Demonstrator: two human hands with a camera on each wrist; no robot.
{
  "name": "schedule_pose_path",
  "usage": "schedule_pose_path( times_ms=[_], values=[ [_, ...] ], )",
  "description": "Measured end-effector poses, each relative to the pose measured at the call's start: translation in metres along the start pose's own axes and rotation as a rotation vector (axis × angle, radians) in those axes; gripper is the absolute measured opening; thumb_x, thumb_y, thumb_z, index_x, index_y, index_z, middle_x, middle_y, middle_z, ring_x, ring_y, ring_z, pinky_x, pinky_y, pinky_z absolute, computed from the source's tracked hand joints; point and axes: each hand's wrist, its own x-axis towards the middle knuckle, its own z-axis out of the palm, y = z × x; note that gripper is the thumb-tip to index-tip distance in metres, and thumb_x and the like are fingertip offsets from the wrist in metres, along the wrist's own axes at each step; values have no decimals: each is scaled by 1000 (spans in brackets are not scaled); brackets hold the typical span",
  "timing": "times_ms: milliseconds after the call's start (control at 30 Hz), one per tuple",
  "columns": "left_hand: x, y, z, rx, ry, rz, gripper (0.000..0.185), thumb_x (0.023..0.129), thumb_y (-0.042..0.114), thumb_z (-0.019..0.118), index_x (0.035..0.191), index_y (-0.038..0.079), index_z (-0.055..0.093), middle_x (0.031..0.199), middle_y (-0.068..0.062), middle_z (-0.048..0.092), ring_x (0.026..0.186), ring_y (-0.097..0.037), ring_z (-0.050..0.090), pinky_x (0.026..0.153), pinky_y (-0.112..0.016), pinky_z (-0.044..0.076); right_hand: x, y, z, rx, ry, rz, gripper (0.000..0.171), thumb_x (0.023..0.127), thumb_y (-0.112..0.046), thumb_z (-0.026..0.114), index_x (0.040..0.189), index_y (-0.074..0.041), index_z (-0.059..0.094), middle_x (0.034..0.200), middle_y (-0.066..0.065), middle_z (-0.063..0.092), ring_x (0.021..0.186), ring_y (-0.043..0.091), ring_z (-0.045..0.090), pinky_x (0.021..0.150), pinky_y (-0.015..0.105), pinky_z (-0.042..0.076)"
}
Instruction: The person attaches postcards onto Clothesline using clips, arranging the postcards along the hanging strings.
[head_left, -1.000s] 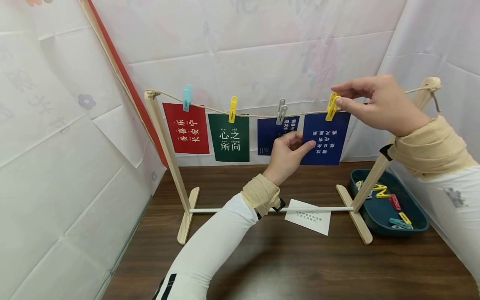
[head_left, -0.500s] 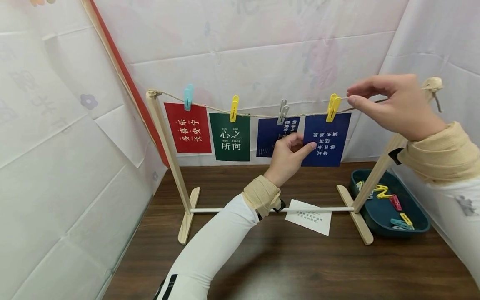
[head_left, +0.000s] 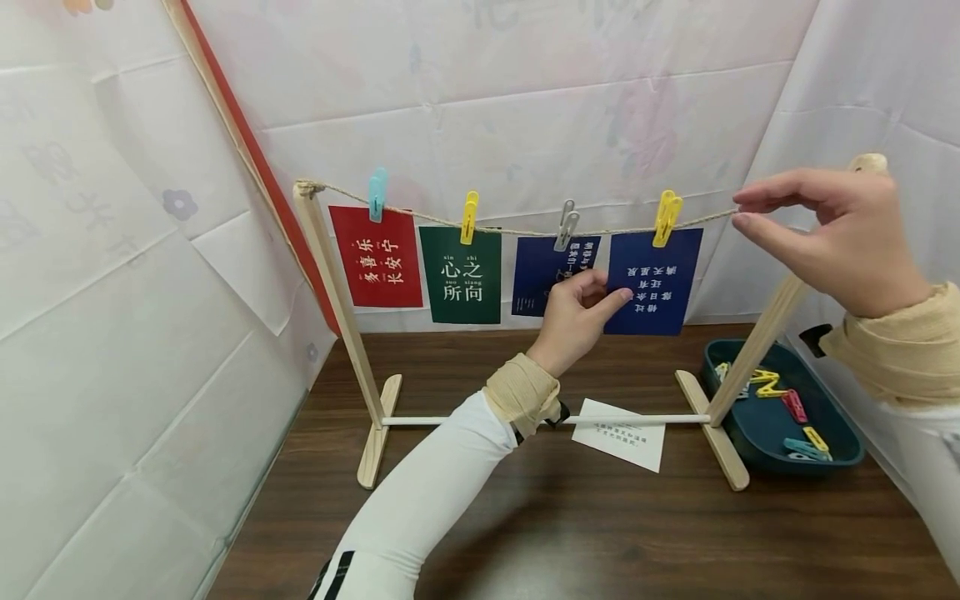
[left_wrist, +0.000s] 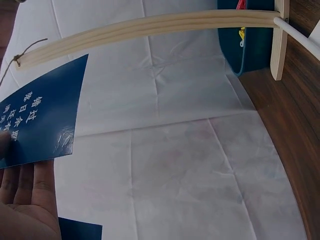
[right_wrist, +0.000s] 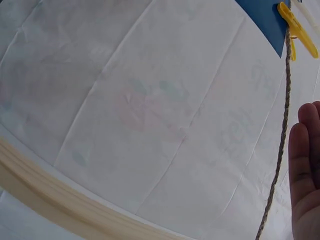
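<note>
My left hand pinches the left edge of a blue card with white characters, the thumb in front and the fingers behind it in the left wrist view. A yellow clothespin clips that card to a twine line. My right hand hovers near the line, right of the clothespin, with fingers and thumb apart and nothing between them. Left along the line hang another blue card under a grey clothespin, a green card under a yellow clothespin, and a red card under a light-blue one.
The line runs between the posts of a wooden stand. A white card lies on the dark table by its lower rod. Behind the right post sits a dark green tray with several loose clothespins. White cloth hangs behind and at the sides.
My right hand has left the yellow clothespin and moved right and slightly down along the line. My left hand stays on the blue card.
</note>
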Motion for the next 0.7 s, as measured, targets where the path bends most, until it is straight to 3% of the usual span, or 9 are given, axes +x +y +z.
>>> schedule_pose_path(
  times_ms=[167, 400, 600, 700],
  values=[
    [1, 0, 1, -19, 0, -2, 24, 102, 11, 76, 118, -6, 73, 108, -24, 80, 85, -5, 68, 79, -15, 56, -6, 5, 0, -6, -12, 7, 20, 88, 11, 83, 107, 8, 80, 103, -38, 70, 92, -10, 67, 92, 4, 48],
    [-2, -4, 1, -31, -6, -4, 22, 102, 10, 76, 117, -6, 74, 109, -24, 79, 85, 0, 67, 79, -13, 55, -20, 9, 2, -40, -49, 32, 25, 89, 9, 84, 112, 5, 80, 107, -44, 65, 93, -15, 64, 94, 2, 45],
    [-8, -9, -1, -63, -20, -24, 20, 103, 10, 75, 116, -5, 75, 109, -25, 80, 90, -37, 78, 76, -17, 60, -33, 16, 6, -41, -72, 46, 27, 86, 12, 84, 112, 5, 80, 106, -44, 64, 91, -16, 63, 92, 1, 45],
    [-12, -12, -1, -64, -23, -32, 21, 103, 11, 75, 117, -4, 76, 108, -23, 80, 95, -44, 77, 78, -20, 61, -38, 20, 8, -44, -74, 53, 27, 85, 13, 84, 111, 5, 80, 105, -44, 64, 90, -17, 62, 91, 1, 45]
  ],
)
